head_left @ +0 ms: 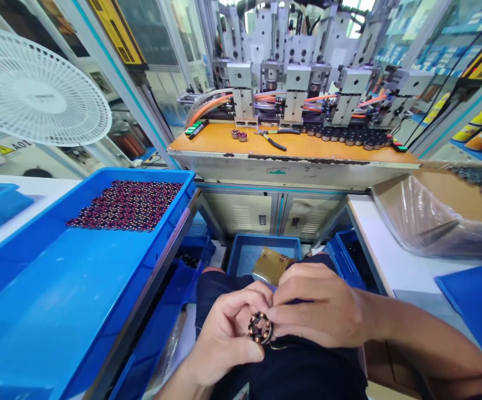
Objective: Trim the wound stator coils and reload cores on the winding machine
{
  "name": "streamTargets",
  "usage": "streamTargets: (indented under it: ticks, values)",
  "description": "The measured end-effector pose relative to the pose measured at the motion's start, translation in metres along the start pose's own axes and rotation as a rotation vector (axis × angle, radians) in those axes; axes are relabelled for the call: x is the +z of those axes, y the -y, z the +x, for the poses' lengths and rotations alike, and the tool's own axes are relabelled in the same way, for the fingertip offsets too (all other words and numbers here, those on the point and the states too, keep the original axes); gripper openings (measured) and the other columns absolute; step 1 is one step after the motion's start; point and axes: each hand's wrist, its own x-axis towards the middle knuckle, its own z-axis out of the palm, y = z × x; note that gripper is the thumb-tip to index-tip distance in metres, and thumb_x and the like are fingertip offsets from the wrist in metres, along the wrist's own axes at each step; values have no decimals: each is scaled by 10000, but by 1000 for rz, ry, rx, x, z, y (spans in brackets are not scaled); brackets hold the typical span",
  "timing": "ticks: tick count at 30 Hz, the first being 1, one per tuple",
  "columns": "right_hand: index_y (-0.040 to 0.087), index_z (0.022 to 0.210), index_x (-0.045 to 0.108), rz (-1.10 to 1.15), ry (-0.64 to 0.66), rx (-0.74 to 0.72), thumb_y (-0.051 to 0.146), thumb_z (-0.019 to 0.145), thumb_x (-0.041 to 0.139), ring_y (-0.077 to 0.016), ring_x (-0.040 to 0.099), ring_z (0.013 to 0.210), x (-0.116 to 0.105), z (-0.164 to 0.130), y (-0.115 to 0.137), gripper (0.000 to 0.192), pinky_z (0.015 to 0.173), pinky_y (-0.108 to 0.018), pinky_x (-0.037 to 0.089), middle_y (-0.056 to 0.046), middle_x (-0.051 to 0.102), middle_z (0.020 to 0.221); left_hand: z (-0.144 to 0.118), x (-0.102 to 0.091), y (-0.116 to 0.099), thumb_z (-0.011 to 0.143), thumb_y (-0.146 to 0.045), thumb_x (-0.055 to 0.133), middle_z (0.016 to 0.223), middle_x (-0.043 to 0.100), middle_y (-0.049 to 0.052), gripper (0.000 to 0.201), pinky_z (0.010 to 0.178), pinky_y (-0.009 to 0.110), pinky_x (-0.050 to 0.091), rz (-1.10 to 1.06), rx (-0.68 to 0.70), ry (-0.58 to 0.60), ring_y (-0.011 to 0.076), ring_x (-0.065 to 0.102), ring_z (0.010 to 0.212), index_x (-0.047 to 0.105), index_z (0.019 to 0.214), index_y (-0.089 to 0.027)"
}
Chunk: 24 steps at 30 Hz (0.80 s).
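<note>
Over my lap, my left hand [235, 328] pinches a small motor stator [260, 328], a dark ring with copper windings, between thumb and fingers. Its open middle faces up toward me. Thin loose wire ends stick out at its left side and below it. My right hand [320, 305] is closed at the stator's right edge, fingers bent together with their tips against or right beside it. Whatever those fingertips grip is hidden.
A large blue tray [58, 289] at left holds rows of stators [130, 205]. Ahead, a winding machine stands behind an orange ledge [207, 145] bearing pliers [274, 141] and dark parts. A blue bin [241, 255] sits beyond my knees. At right is a plastic-lined carton [432, 205].
</note>
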Motion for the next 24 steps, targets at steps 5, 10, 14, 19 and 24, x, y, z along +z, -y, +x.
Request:
streamTargets:
  ticks: [5,10,14,19,24]
  values:
    - [114,910,661,-3,-91,-7,168,957,569,-142,612,678,6,-3,0,116,614,-281,488,-71,706,767,3,-1,-1,615,-314,889,883,549,22,320,633,205,417,59,49,-26,122,518,750,753,887,-215]
    - [131,919,652,9,-178,115,160,962,542,-126,624,692,17,-9,5,122,630,-247,509,-68,692,779,5,0,-1,666,-221,857,923,593,37,286,639,206,464,214,224,-87,123,561,765,779,938,-260]
    - [157,905,619,-32,-307,221,171,962,539,-110,607,686,30,-15,11,99,643,-223,506,-35,661,750,5,3,-4,687,-146,837,993,639,44,370,748,238,531,322,329,-136,156,632,886,771,1010,-314]
    - [162,902,602,-86,-358,206,146,950,529,-119,607,694,38,-22,12,89,636,-238,488,-31,642,750,0,3,-11,665,-270,873,801,667,16,397,649,181,508,330,95,-110,110,610,701,738,1035,-227]
    - [172,886,600,-133,-321,221,132,935,515,-120,593,650,34,-19,16,105,602,-237,487,-20,634,728,-4,4,-6,852,-234,704,725,645,-1,149,587,206,517,248,99,-109,102,617,606,689,996,-204]
